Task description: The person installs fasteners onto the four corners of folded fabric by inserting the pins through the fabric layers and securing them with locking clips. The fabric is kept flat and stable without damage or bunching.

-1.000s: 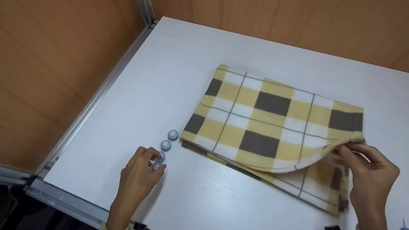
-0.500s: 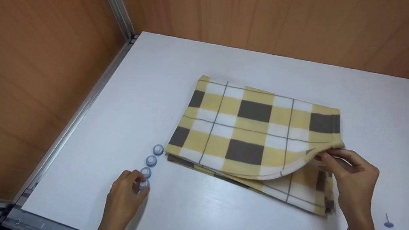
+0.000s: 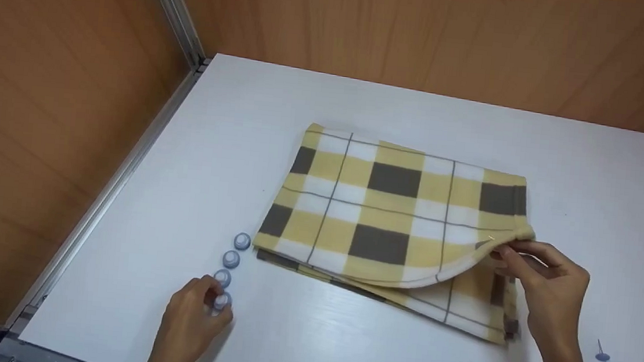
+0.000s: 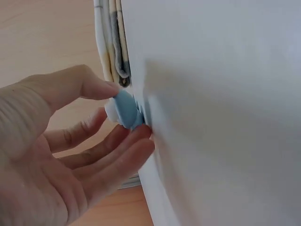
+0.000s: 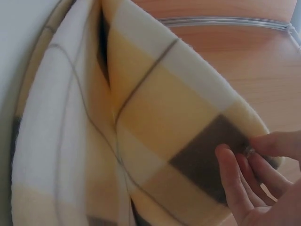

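A folded yellow, white and dark grey checked fleece blanket [image 3: 384, 245] lies on the white table. My right hand [image 3: 557, 289] pinches its lifted near right edge between thumb and fingers. A small bright speck [image 3: 491, 238] shows on the cloth just above those fingertips. In the right wrist view a small shiny bit [image 5: 249, 151] sits between thumb and finger, too small to identify. My left hand [image 3: 187, 318] pinches the nearest round blue-and-white cap [image 3: 222, 302] by the table surface. Its thumb touches the blue disc [image 4: 126, 109] in the left wrist view.
Several more blue caps [image 3: 231, 259] stand in a row toward the blanket's near left corner. Two blue discs with upright pins [image 3: 603, 356] lie right of my right wrist. Wooden panels [image 3: 416, 32] border the table at the back and left.
The head view has shifted, so everything sits lower and further left. The nearest cap has moved slightly out of line with the row in my left hand. My right hand keeps its grip on the blanket.
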A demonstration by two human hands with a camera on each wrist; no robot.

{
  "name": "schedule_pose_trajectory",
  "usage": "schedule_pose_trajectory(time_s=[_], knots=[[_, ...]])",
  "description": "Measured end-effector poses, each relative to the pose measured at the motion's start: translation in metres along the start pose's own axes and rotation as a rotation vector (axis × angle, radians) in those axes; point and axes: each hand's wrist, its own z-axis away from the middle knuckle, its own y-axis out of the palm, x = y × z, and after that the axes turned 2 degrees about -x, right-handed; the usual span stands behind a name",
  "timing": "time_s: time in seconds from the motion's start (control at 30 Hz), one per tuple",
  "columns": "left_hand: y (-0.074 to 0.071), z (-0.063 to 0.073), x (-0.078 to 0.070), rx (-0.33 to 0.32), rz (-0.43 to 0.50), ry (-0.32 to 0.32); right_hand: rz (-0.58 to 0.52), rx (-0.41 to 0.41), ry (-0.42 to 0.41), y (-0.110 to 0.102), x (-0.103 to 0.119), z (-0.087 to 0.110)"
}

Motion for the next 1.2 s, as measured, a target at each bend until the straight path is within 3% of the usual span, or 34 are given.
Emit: schedule_pose_trajectory(time_s=[0.17,0.3,0.5,0.63,0.73,0.87,1.2], knots=[[0.001,0.000,-0.014,-0.023,0.059,0.073,-0.004,0.000,0.006,-0.002,0.000,0.000],[0.003,-0.005,-0.029,-0.064,0.123,0.168,-0.002,0.010,0.005,-0.004,0.000,0.000],[0.010,-0.024,-0.050,-0.109,0.270,0.371,-0.006,0.041,-0.001,-0.006,-0.002,-0.001],[0.013,-0.038,-0.059,-0.136,0.321,0.499,0.002,0.060,-0.007,-0.006,-0.001,-0.001],[0.014,-0.046,-0.064,-0.141,0.367,0.542,0.030,0.063,-0.017,-0.007,0.000,-0.002],[0.015,-0.056,-0.072,-0.130,0.420,0.552,0.053,0.071,-0.028,-0.008,0.002,-0.003],[0.024,-0.082,-0.107,-0.178,0.421,0.693,0.080,0.076,-0.036,-0.011,0.004,-0.006]])
